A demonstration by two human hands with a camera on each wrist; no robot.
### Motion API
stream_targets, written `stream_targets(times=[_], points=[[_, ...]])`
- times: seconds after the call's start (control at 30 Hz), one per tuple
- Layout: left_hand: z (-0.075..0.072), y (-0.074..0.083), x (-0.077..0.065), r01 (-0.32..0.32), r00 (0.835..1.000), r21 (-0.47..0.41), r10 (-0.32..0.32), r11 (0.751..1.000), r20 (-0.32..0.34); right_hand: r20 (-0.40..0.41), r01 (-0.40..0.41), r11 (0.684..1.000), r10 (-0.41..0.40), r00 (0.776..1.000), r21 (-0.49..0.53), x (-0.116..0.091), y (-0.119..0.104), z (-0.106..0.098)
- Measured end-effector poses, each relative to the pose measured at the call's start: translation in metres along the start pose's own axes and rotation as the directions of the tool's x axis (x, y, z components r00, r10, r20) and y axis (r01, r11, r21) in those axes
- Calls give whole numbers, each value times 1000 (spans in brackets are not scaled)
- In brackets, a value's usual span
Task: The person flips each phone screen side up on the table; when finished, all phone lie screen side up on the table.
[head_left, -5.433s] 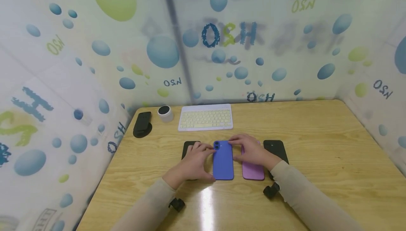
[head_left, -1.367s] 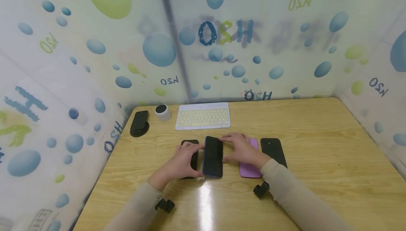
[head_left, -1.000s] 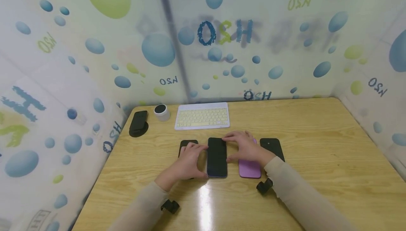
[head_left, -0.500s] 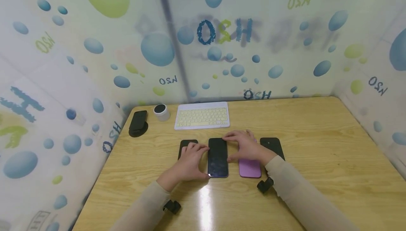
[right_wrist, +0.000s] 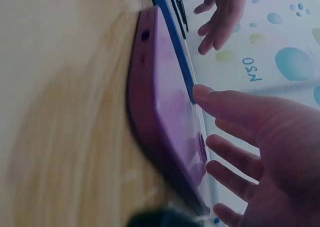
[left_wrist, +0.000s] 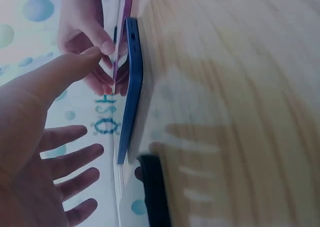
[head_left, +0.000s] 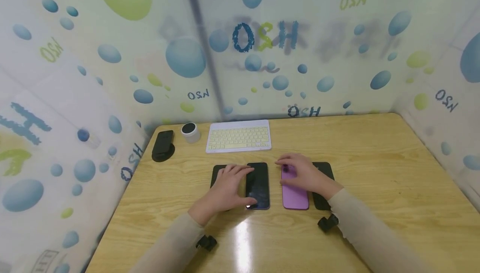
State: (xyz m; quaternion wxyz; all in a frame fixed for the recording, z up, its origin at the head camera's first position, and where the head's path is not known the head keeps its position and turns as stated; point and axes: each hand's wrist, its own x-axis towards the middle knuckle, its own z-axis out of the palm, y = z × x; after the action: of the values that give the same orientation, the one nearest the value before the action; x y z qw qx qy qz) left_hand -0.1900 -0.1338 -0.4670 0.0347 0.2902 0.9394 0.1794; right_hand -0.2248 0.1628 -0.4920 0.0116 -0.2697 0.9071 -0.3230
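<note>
A blue phone [head_left: 258, 189] lies flat on the wooden table, dark screen up; its blue edge [left_wrist: 134, 77] shows in the left wrist view. My left hand [head_left: 226, 187] hovers at its left side, fingers spread and thumb over the lower left corner, holding nothing. It partly hides a black phone [head_left: 216, 176] to the left. To the right lies a purple phone [head_left: 295, 199], back up. My right hand [head_left: 305, 176] is over its upper part with loosely bent fingers, gripping nothing; the right wrist view shows them apart from the purple phone [right_wrist: 150, 72].
Another black phone [head_left: 321, 201] lies under the right wrist. Behind stand a white keyboard [head_left: 239, 139], a white cylinder with a black top [head_left: 191, 133] and a black slab on a round base [head_left: 163, 144]. Patterned walls [head_left: 322, 56] close off the back and sides.
The blue phone first lay blue back up; it has been turned over, dark screen up, and set down. Just now both hands let go, the right shifting right over the purple phone.
</note>
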Motion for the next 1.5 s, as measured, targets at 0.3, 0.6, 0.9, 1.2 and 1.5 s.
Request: stream_targets(times=[0.3, 0.6, 0.9, 1.2, 1.5], points=[[13, 20, 21, -76, 995, 24, 75, 997, 60, 3, -11, 999, 11, 1000, -33, -23, 23, -19], [26, 39, 37, -120, 986, 44, 114, 992, 121, 20, -38, 996, 40, 999, -84, -39, 32, -35], [27, 48, 48, -105, 984, 78, 92, 991, 153, 45, -42, 992, 47, 998, -121, -42, 34, -35], [31, 51, 52, -103, 982, 96, 86, 990, 170, 61, -54, 990, 62, 996, -132, -41, 32, -34], [35, 60, 55, -75, 988, 130, 57, 989, 142, 52, -54, 992, 60, 997, -116, -42, 32, -33]])
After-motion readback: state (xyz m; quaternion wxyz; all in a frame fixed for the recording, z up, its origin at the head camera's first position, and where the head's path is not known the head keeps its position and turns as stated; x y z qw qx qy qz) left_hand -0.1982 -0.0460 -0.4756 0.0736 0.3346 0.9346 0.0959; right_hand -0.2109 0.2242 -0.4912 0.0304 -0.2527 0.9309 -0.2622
